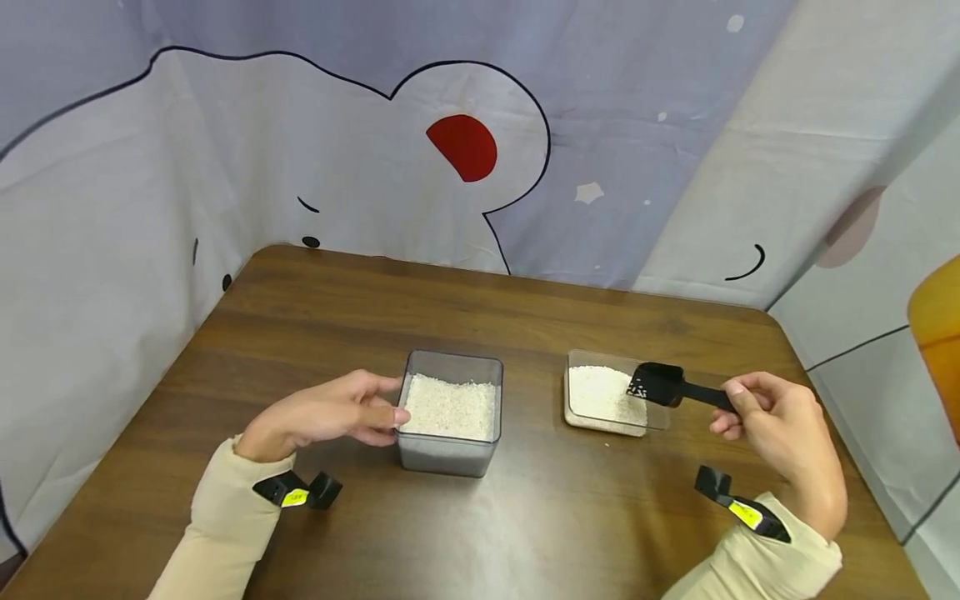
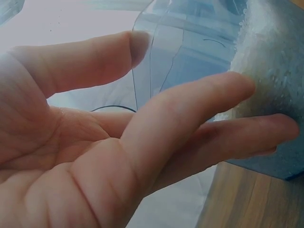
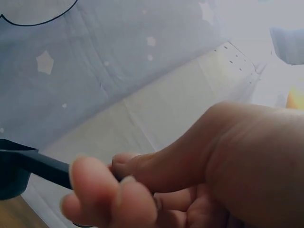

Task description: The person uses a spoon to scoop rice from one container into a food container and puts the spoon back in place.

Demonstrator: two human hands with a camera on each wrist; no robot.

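- Brown wood-grain table (image 1: pixel 525 525), its far corners are rounded.
- On it stands a deep square container (image 1: pixel 442 456), greyish transparent.
- Well apart to its right, a shallow clear rectangular container (image 1: pixel 603 426).
- Also right of the deep square container, one white grain (image 1: pixel 607 445).

Your black plastic scoop (image 1: pixel 662 385) overhangs a clear rectangular box (image 1: pixel 600 423) of white grain (image 1: pixel 600 390), centre-right; your square smoky-clear bin (image 1: pixel 442 458), lower centre, holds more.

Curtained indoor nook: cartoon-print drapes (image 1: pixel 330 142) behind, beside wooden table (image 1: pixel 555 525).
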